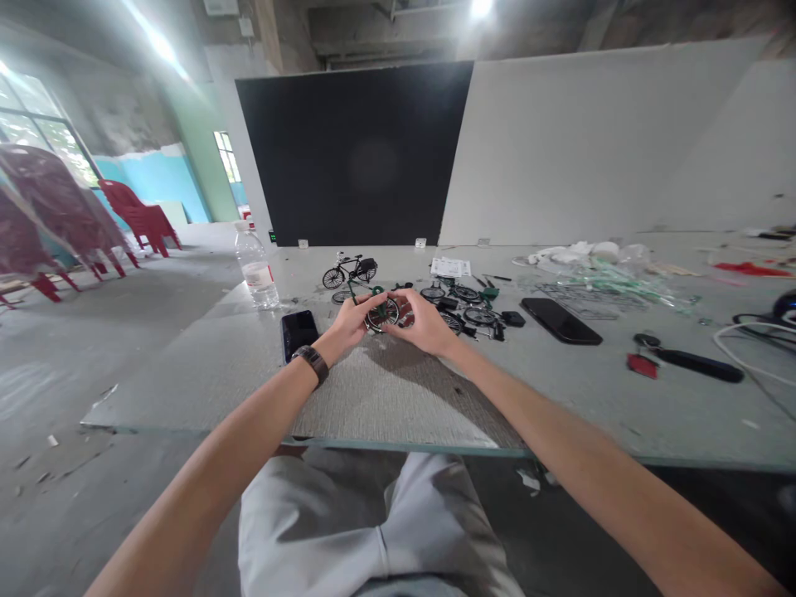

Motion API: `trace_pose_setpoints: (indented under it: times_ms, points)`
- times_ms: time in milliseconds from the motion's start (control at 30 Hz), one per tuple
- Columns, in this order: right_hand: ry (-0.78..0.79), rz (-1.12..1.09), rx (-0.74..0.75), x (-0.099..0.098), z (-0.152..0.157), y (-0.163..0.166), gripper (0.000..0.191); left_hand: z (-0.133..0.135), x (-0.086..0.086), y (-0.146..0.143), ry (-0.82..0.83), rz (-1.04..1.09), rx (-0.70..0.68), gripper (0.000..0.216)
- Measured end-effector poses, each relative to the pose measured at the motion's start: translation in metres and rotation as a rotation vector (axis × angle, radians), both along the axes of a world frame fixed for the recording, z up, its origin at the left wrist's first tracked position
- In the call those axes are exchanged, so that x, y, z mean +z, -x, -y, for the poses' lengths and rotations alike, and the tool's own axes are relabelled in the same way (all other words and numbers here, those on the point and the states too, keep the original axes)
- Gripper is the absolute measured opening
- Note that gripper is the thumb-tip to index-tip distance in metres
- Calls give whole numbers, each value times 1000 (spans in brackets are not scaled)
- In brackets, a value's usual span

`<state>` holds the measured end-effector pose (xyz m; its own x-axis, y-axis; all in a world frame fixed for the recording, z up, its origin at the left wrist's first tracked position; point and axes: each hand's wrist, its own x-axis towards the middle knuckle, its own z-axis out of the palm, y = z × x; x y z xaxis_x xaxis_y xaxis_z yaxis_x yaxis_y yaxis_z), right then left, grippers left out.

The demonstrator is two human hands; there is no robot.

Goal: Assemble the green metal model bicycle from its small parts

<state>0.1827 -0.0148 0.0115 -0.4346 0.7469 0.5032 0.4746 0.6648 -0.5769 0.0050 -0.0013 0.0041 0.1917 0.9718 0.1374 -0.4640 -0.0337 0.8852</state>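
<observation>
My left hand (349, 322) and my right hand (423, 322) meet above the table, fingers pinched on a small green bicycle model part with a spoked wheel (384, 313). A dark watch sits on my left wrist. Behind them stands a finished black miniature bicycle (349, 270). Several loose wheels and small dark parts (468, 308) lie just right of my right hand.
A black phone (298, 330) lies left of my hands, another phone (560, 320) to the right. A water bottle (256, 267) stands at the back left. Plastic bags and sprues (597, 274), a black tool (696, 362), cables and red chairs (140, 214) surround the glass table (385, 390).
</observation>
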Motion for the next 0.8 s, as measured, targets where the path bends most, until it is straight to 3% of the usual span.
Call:
trace_pose_setpoints:
  times_ms: [133, 233, 433, 600, 800]
  points:
    - [-74, 75, 25, -5, -2, 0, 81, -1, 0, -1, -4, 45, 15, 25]
    - [-87, 99, 38, -9, -4, 1, 86, 0, 0, -1, 12, 36, 32, 27]
    - [-116, 84, 29, -9, -4, 3, 78, 4, 2, -3, 36, -46, 52, 33]
    - [-77, 64, 7, -5, -1, 2, 56, 8, 4, -4, -4, -85, 34, 32]
    - [-103, 63, -9, -5, 0, 2, 47, 11, 5, -3, -20, -126, 22, 31]
